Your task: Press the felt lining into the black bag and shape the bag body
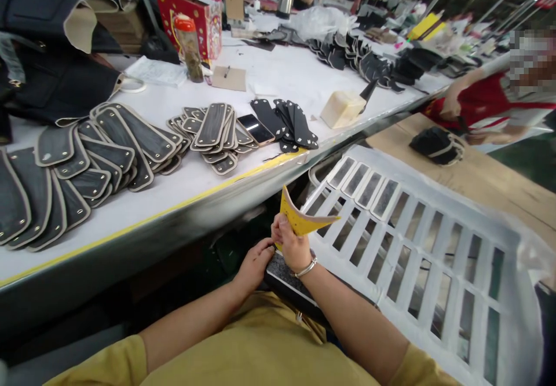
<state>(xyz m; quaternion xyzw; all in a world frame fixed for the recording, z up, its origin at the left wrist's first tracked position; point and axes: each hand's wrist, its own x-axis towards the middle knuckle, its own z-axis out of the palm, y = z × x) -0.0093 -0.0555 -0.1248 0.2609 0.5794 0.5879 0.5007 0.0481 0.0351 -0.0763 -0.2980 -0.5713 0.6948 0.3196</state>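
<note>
My right hand (293,244), with a bracelet at the wrist, grips a yellow curved sheet (304,219) with a pale edge. The sheet's two ends rise above my fist. Just left of it, my left hand (254,264) has its fingers closed at the end of a dark grey speckled strip (281,268) close to my body. The right wrist covers part of that strip. To the right, several small grey panels with white borders (384,198) lie on a white slatted rack (391,247).
Piles of dark trimmed panels (117,137) cover the near edge of the white table (143,218). A phone (256,129), black pieces (299,122), a cream block (343,109) and an orange-lidded bottle (189,50) stand around. A co-worker's hand (452,105) is at the right, near a black item (436,144) on cardboard.
</note>
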